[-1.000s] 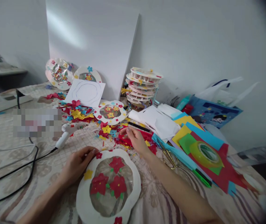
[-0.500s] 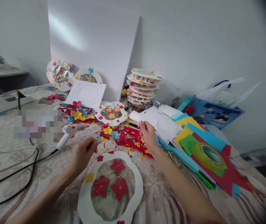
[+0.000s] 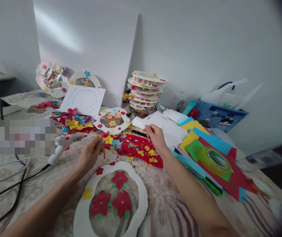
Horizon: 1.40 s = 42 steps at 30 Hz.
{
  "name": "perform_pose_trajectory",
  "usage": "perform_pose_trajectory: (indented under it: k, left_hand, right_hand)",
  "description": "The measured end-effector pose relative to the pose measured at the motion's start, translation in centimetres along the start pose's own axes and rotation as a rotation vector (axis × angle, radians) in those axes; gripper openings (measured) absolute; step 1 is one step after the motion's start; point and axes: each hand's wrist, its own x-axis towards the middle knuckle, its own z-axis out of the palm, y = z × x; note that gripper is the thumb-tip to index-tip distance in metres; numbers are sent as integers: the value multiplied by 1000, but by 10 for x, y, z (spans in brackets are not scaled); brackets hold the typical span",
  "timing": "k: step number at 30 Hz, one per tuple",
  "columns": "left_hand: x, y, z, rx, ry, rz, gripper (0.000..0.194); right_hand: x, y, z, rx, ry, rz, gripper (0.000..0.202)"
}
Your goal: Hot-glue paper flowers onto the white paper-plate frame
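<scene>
My left hand (image 3: 91, 153) is above the tablecloth with thumb and fingers pinched together, beside loose paper scraps. What sits in the pinch is too small to make out. My right hand (image 3: 156, 135), also pinched, hovers by a black pen (image 3: 139, 133) and a red sheet (image 3: 141, 148) strewn with small cut paper flowers. Whatever it holds cannot be made out either. Between my forearms lies a white scalloped frame (image 3: 142, 197) with a clear middle. It bears three red paper flowers (image 3: 122, 201) with green leaves, and a yellow piece (image 3: 87, 194) on its rim.
At left rests a white hot glue gun (image 3: 58, 151) with its black cord. Behind stand a decorated frame (image 3: 96, 122), a drawn template (image 3: 84, 100) and a tiered stack (image 3: 146, 89). Rightward lie coloured paper (image 3: 212, 138), tape (image 3: 218, 158), a green-and-black cutter (image 3: 212, 186) and a bag (image 3: 220, 112).
The view has shifted, so most things appear farther left. My left hand has moved forward and right toward the paper scraps. More of the black pen shows beside my right hand.
</scene>
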Motion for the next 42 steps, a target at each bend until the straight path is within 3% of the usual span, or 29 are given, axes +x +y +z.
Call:
perform_pose_trajectory:
  k: [5, 13, 21, 28, 34, 42]
  left_hand:
    - [1, 4, -3, 85, -50, 40, 36]
    - [4, -12, 3, 110, -62, 73, 29]
    - [2, -5, -2, 65, -103, 74, 32]
    - [2, -4, -2, 110, -121, 69, 35]
    - [3, -15, 6, 133, -99, 86, 30]
    - [2, -13, 7, 142, -119, 100, 31]
  right_hand:
    - [4, 2, -8, -264, -123, -51, 28]
    - [8, 15, -6, -667, -332, -305, 14]
    - [11, 18, -14, -802, -383, -311, 14]
    - [15, 35, -18, -829, -439, -378, 13]
    - [10, 38, -3, -846, -485, -453, 11]
    - [7, 43, 14, -902, -573, -551, 17]
